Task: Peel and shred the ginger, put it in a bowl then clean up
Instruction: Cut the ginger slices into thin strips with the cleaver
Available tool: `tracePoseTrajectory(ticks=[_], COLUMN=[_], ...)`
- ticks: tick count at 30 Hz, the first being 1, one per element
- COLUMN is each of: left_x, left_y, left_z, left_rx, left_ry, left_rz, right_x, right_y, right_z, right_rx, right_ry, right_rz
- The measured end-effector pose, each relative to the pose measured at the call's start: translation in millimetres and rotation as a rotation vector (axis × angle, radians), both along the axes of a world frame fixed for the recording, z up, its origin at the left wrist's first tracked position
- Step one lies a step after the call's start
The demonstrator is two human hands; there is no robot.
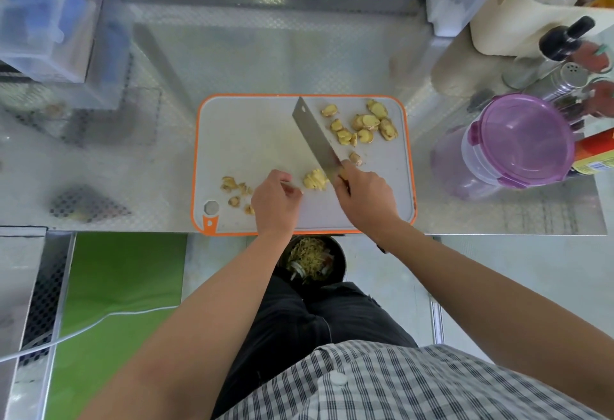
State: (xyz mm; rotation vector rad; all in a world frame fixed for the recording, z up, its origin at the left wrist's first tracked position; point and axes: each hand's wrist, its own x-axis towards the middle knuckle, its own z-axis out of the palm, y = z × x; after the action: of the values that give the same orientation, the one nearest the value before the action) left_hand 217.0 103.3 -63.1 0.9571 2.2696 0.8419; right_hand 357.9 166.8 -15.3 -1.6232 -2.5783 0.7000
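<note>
Both bare forearms reach forward from a checked shirt, crossing the counter's near edge to meet over the near half of the board [252, 140]. Below that edge, between the arms, a dark container [337, 262] holds pale shreds. The left hand [275, 200] sits knuckles up with its fingers bent and pointing right. Their tips are low over the board, just short of the ginger stack [315, 180]. I cannot tell if it pinches anything. The right hand [365, 197] is wrapped round the handle of a cleaver [317, 139]. The blade angles far and left across the board, its heel touching the right side of the stack. Peel scraps [236, 188] lie near-left of the left hand, by the board's hang hole. The middle and far-left of the board are bare, which gives the blade room on that side. Ginger slices [362, 122] crowd the far-right corner, and one piece [355, 158] lies just beside the blade. The board's near edge sits flush with the counter's edge. To the right, apart from the board, stands a purple-lidded tub [518, 144], with bottles [564, 41] beyond it.
</note>
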Motion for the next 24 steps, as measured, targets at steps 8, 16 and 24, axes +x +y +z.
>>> tracePoseTrajectory(ticks=[8,16,24], left_x=[1.6,10.2,-5.6], left_y=[2.9,8.4,11.9], left_z=[5.2,1.9,15.9], left_rx=[-0.015,0.047,0.065], left_ry=[-0.025,-0.055,-0.059], left_rz=[-0.033,-0.117,-0.017], right_x=[19.8,7.9,21.0], right_y=[-5.9,-12.6,1.8], right_z=[-6.1,-8.0,-1.3], right_rx=[-0.003,-0.018,0.129], right_ry=[-0.243,-0.197,-0.088], right_rz=[-0.002,0.040,0.021])
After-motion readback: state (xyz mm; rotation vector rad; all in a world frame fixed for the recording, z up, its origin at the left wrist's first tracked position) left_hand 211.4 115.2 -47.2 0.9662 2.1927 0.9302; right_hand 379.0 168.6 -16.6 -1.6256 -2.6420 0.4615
